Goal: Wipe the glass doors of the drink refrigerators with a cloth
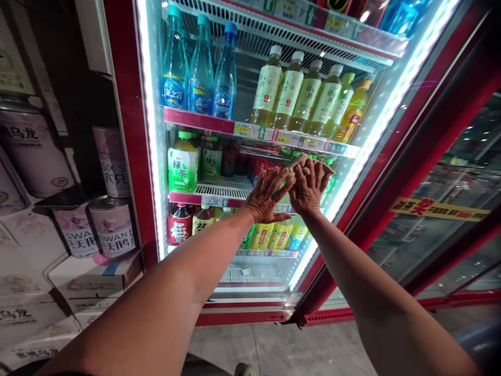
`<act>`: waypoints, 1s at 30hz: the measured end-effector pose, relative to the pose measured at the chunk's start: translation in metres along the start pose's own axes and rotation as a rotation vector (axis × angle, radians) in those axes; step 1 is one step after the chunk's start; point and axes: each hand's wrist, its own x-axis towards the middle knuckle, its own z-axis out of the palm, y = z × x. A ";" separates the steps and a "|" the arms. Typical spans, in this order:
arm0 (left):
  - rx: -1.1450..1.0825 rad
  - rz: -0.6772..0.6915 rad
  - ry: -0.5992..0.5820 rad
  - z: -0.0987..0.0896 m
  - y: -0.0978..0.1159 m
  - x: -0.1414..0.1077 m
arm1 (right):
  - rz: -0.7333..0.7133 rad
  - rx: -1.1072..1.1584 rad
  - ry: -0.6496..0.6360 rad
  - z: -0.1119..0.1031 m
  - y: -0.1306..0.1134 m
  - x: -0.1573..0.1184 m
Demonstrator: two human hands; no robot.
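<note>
Both my arms reach forward to the front of a lit drinks fridge (270,316). My right hand (311,188) presses a light brown cloth (326,167) against what looks like the glass door. The cloth's edges show above and beside the fingers; the rest is hidden beneath them. My left hand (270,196) is spread flat just left of it, its fingertips close to the cloth. Behind the hands, bottles and packs stand on the shelves, among them a green tea bottle (182,163) and yellow packs (261,236).
Blue-capped bottles (203,70) and pale-labelled bottles (288,91) line the shelf above. Tins (110,227) and white boxes (94,279) are stacked at the left. Another red-framed fridge (430,250) stands at the right. Grey floor tiles (235,342) lie below.
</note>
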 end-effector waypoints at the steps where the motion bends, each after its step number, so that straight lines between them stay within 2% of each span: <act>1: -0.022 -0.002 0.000 -0.001 0.000 0.001 | 0.028 -0.011 0.007 0.003 -0.007 0.003; 2: -0.039 -0.004 -0.002 -0.004 -0.001 0.001 | 0.024 -0.019 -0.009 0.005 -0.015 0.005; 4: -0.060 0.004 -0.016 -0.013 -0.003 0.000 | -0.078 -0.025 -0.088 0.007 -0.027 0.001; 8: -0.002 0.043 -0.128 -0.041 -0.014 -0.017 | -0.372 0.001 -0.212 -0.001 -0.023 -0.010; 10: 0.075 0.031 -0.204 -0.057 -0.022 -0.032 | -0.332 0.007 -0.170 -0.003 -0.021 -0.006; 12: 0.149 -0.050 -0.249 -0.073 -0.031 -0.046 | -0.152 0.009 -0.079 0.000 -0.031 0.002; 14: 0.200 -0.108 -0.278 -0.088 -0.039 -0.058 | 0.001 0.021 -0.009 0.006 -0.053 0.009; 16: 0.236 -0.143 -0.287 -0.102 -0.047 -0.066 | -0.034 0.038 -0.030 0.009 -0.076 0.011; 18: 0.267 -0.174 -0.272 -0.115 -0.055 -0.073 | -0.199 0.052 -0.099 0.007 -0.091 0.008; 21: 0.309 -0.231 -0.228 -0.132 -0.069 -0.087 | -0.400 0.056 -0.153 0.001 -0.091 0.007; 22: 0.323 -0.255 -0.213 -0.138 -0.074 -0.092 | -0.405 0.051 -0.139 0.001 -0.089 0.009; 24: 0.347 -0.302 -0.199 -0.147 -0.082 -0.103 | -0.318 0.035 -0.081 0.003 -0.092 0.018; 27: 0.369 -0.339 -0.224 -0.155 -0.089 -0.114 | -0.137 0.024 -0.003 0.013 -0.114 0.032; 28: 0.368 -0.344 -0.238 -0.156 -0.090 -0.115 | -0.120 0.028 -0.001 0.015 -0.124 0.034; 30: 0.359 -0.351 -0.265 -0.157 -0.091 -0.116 | -0.176 0.039 -0.037 0.017 -0.139 0.033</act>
